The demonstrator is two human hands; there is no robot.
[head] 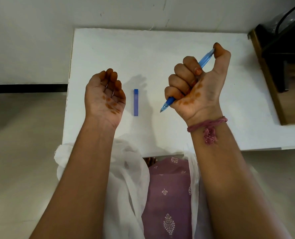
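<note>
My right hand (197, 83) is raised above the white table (177, 45) and grips a translucent blue mechanical pencil (168, 102) in a fist. The thumb presses on the pencil's top end, and its tip points down and to the left. My left hand (104, 95) is held palm up over the table's left side, fingers loosely curled, holding nothing. A slim blue rectangular case (136, 102) lies flat on the table between the two hands, touched by neither.
The table stands against a white wall (31, 40). A dark wooden piece of furniture (277, 66) stands at the right, close to the table's edge. The table's left edge lies just beyond my left hand, with floor (22, 135) beyond it.
</note>
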